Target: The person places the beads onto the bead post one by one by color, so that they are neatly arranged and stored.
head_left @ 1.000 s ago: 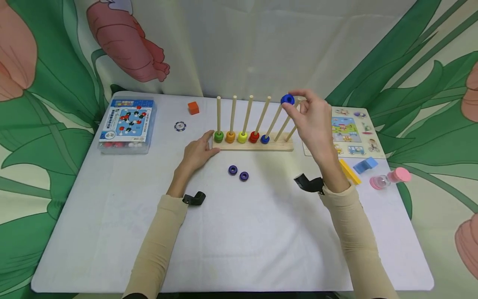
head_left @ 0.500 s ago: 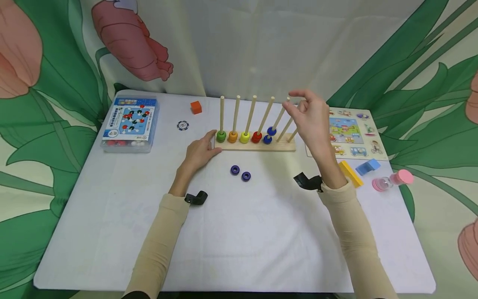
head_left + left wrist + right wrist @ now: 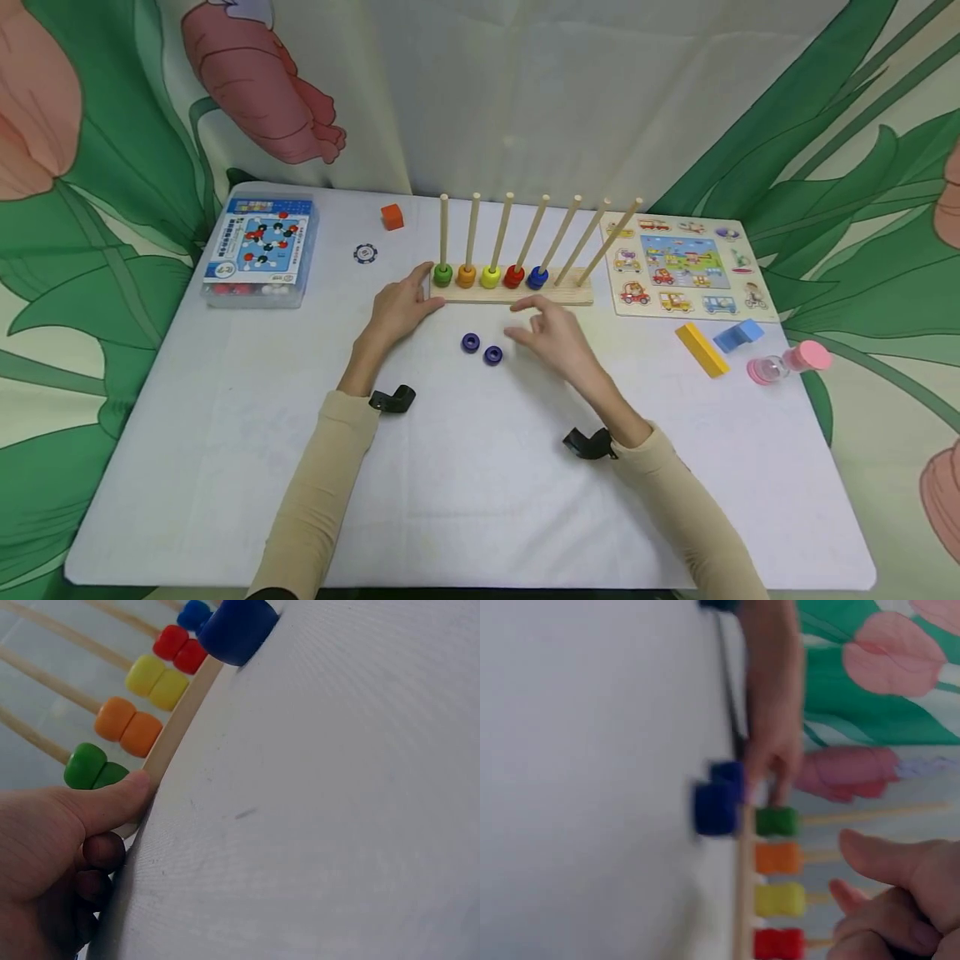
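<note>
A wooden peg rack (image 3: 573, 296) stands at mid-table with a row of upright pegs. Green (image 3: 443, 275), orange (image 3: 466, 276), yellow (image 3: 490, 277), red (image 3: 513, 277) and blue beads (image 3: 537, 278) sit at the bottom of their pegs, while the two rightmost pegs are bare. My left hand (image 3: 397, 310) holds the rack's left end, its thumb (image 3: 112, 802) on the front by the green beads. Two dark purple beads (image 3: 470, 342) (image 3: 492, 356) lie in front. Just right of them hovers my right hand (image 3: 553, 337), thumb and forefinger apart, holding nothing.
A clear plastic box (image 3: 258, 250) lies at the far left. Near it are an orange block (image 3: 392, 217) and a poker chip (image 3: 365, 253). To the right lie a picture puzzle board (image 3: 682, 267), yellow (image 3: 702, 350) and blue blocks (image 3: 738, 335), and a pink-capped bottle (image 3: 787, 362).
The blue bead left my right hand and dropped down the fifth peg onto the other one. That hand then came down and left toward the purple beads. My left hand stayed put.
</note>
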Demonstrator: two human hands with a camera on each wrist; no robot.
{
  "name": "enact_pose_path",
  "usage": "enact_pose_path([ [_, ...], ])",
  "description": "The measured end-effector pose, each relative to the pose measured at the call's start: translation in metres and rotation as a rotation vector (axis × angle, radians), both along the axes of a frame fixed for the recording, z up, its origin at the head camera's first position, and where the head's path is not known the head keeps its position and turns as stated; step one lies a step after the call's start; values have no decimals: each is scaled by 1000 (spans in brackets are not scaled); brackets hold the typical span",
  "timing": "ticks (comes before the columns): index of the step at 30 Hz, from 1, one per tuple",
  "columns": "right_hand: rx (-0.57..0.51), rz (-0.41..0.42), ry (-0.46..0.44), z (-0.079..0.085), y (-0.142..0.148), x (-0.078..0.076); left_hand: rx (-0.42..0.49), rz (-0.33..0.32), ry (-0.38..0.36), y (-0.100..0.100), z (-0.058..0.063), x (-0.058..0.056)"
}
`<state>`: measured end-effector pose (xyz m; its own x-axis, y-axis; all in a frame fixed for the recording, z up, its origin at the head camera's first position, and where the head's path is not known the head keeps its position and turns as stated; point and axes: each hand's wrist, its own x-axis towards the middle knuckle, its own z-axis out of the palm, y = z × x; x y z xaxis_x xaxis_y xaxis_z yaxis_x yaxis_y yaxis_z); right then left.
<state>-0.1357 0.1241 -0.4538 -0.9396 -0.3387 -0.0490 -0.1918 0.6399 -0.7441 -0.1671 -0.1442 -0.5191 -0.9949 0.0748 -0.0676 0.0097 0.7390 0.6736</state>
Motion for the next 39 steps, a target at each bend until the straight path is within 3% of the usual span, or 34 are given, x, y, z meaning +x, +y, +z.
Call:
enact_pose_path([
  [3,78,85,-115,-22,-7,13,0,1,4,-1,0,1],
  [5,100,98,-151,-30,-10,20,1,-4,9,-1,-1,0],
  [9,103,98,-138,-35,-14,26,7,-9,15,0,0,0],
  [13,94,95,-81,-30,-13,25,6,-4,11,0,0,1],
  [18,1,11,91,-4,-4,12,3,-3,17,0,0,1],
  [25,-240,-204,281,62,21,-13,3,-1,18,0,0,1],
  [30,-262,-326,408,103,38,-33,2,5,12,0,-1,0],
  [34,-196,-353,393,115,46,-44,-4,6,11,1,-1,0],
  [39,-163,-338,337,109,47,-52,-2,7,16,1,-3,0],
])
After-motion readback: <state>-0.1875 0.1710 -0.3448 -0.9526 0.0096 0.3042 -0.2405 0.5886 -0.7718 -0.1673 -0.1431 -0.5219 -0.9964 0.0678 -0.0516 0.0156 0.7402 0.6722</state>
